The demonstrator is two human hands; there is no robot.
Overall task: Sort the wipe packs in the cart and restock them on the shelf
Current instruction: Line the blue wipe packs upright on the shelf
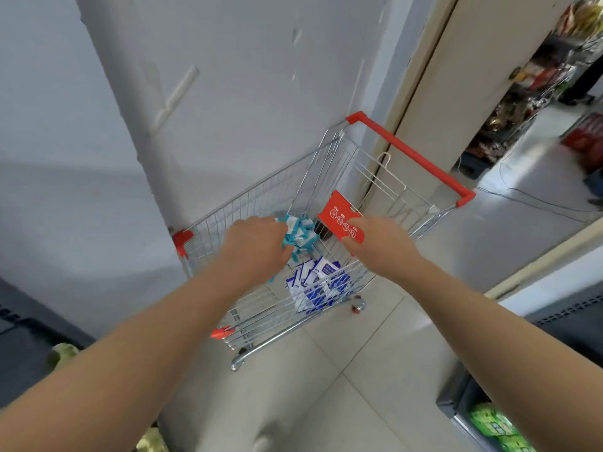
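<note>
left hand [254, 244] clutches teal wipe packs [299, 234] | right hand [380, 239] grip unclear | cart [261, 197] on tiled floor [375, 370], white wall [244, 93]

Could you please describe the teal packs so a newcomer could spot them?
Find the wire cart with the red handle. Over its basket the left hand grips a bunch of teal-and-white packs; the dark blue packs lie on the cart floor.

The cart [261, 197] is silver wire, with a red handle [414, 158] and red bumpers [182, 239]. Its flap [341, 220] is red with white round symbols. The teal packs [298, 233] have white parts. The blue packs [319, 282] are dark blue and white. The wall [228, 93] is white and the floor [375, 370] has pale beige tiles. The green packs [492, 425] are bright green.
</note>
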